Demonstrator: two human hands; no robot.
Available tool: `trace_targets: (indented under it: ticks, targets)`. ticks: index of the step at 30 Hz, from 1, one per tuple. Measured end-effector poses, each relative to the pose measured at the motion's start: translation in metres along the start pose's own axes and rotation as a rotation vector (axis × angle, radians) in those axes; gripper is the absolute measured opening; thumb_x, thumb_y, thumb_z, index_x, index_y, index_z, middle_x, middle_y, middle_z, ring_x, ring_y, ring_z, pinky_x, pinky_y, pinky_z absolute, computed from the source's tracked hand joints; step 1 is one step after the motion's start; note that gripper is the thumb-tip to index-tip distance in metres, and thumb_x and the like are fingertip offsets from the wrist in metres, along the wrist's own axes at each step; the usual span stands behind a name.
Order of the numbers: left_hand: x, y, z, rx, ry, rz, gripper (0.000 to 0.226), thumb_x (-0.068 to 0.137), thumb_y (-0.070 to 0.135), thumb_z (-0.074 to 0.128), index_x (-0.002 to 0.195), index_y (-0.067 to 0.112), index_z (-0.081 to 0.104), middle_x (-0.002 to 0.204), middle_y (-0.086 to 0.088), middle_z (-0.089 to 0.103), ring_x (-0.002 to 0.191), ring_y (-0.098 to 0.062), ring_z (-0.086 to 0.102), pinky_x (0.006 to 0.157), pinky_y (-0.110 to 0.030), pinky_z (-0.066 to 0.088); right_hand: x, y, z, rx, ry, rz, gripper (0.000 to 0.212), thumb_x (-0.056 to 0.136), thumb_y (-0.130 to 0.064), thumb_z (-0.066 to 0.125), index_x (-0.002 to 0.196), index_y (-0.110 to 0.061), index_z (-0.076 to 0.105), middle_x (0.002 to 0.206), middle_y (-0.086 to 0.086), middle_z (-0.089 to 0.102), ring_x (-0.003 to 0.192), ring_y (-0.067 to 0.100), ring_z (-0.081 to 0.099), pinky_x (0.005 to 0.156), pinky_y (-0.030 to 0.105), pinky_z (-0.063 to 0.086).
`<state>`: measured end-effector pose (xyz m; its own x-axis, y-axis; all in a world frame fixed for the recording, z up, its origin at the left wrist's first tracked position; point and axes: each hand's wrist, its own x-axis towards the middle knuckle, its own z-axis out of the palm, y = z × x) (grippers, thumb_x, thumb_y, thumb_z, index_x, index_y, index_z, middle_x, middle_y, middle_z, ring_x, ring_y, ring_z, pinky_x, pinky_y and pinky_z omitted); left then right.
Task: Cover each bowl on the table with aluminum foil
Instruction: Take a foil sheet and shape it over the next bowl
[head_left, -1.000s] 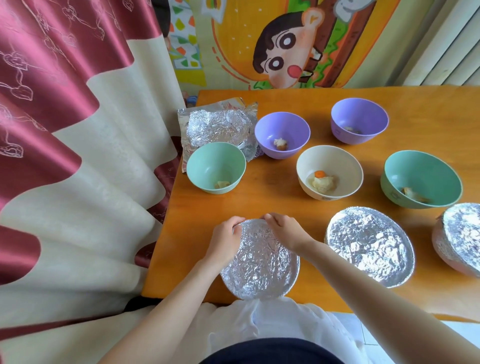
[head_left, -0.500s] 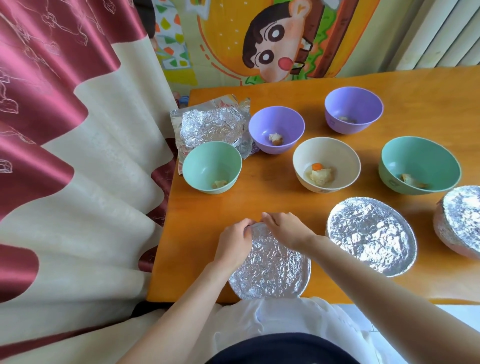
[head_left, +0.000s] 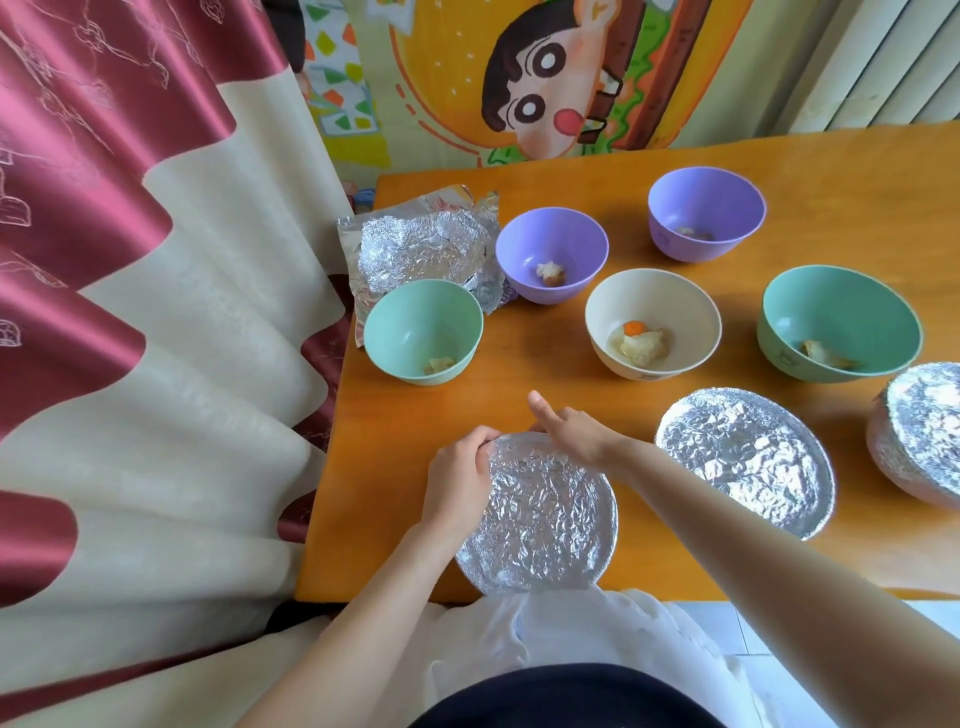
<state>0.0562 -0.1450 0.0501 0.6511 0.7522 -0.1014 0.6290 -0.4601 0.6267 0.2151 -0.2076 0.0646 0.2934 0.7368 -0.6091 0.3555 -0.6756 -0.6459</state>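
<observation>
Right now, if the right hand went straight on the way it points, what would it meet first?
The right hand would probably meet the left green bowl first; depth is unclear.

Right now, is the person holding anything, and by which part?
Yes: the nearest foil-covered bowl. The left hand grips its far-left rim; the right hand curls over the far rim, thumb sticking out.

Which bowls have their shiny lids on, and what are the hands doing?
Near bowl, covered.
Middle foil bowl, covered.
Right foil bowl, covered.
Left green bowl, open.
Right green bowl, open.
Left purple bowl, open.
Far purple bowl, open.
Cream bowl, open.
Foil pile, crumpled.
Left hand, grips near bowl's rim.
Right hand, curled over far rim.
</observation>
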Motion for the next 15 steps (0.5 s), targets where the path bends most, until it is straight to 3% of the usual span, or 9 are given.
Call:
trace_targets:
  ticks: [3, 6, 9, 13, 15]
  targets:
    - [-0.001, -0.013, -0.005, -0.038, 0.049, -0.044, 0.023, 0.097, 0.009, 0.047, 0.111, 0.013, 0.065, 0.094, 0.000, 0.070, 0.082, -0.013, 0.063, 0.068, -0.024, 0.050, -0.001, 0.002, -0.008, 0.088, 0.006, -0.003, 0.088, 0.088, -0.068, 0.006, 0.114, -0.009, 0.067, 0.125, 0.010, 0.061, 0.118, 0.026, 0.054, 0.110, 0.037, 0.033]
    - [-0.007, -0.027, -0.006, -0.042, 0.068, -0.105, 0.026, 0.096, 0.005, 0.047, 0.115, 0.010, 0.065, 0.102, -0.002, 0.070, 0.094, -0.015, 0.065, 0.075, -0.020, 0.051, -0.007, 0.005, -0.004, 0.111, -0.008, -0.010, 0.101, 0.071, -0.078, 0.002, 0.105, -0.013, 0.071, 0.118, 0.010, 0.065, 0.113, 0.027, 0.057, 0.108, 0.040, 0.037]
    - [-0.011, -0.031, -0.006, -0.037, 0.081, -0.135, 0.027, 0.096, 0.003, 0.047, 0.116, 0.009, 0.064, 0.104, -0.004, 0.070, 0.098, -0.016, 0.065, 0.077, -0.018, 0.050, -0.009, 0.007, 0.006, 0.060, 0.006, -0.008, 0.113, 0.061, -0.085, 0.000, 0.118, -0.015, 0.067, 0.126, 0.011, 0.061, 0.119, 0.027, 0.052, 0.110, 0.040, 0.033]
    - [-0.012, -0.029, -0.005, -0.025, 0.100, -0.149, 0.029, 0.096, 0.003, 0.046, 0.120, 0.009, 0.062, 0.109, -0.006, 0.069, 0.102, -0.017, 0.064, 0.077, -0.013, 0.045, -0.009, 0.007, 0.005, 0.037, -0.040, -0.016, 0.097, 0.080, -0.074, 0.003, 0.127, -0.011, 0.059, 0.132, 0.012, 0.056, 0.124, 0.027, 0.049, 0.111, 0.040, 0.031]
    - [-0.009, -0.028, -0.005, -0.021, 0.126, -0.161, 0.029, 0.097, 0.004, 0.046, 0.121, 0.008, 0.061, 0.111, -0.007, 0.068, 0.103, -0.019, 0.063, 0.075, -0.011, 0.041, -0.007, 0.009, 0.005, 0.013, -0.041, -0.019, 0.092, 0.087, -0.069, 0.007, 0.120, -0.002, 0.060, 0.120, 0.015, 0.060, 0.116, 0.028, 0.053, 0.102, 0.036, 0.037]
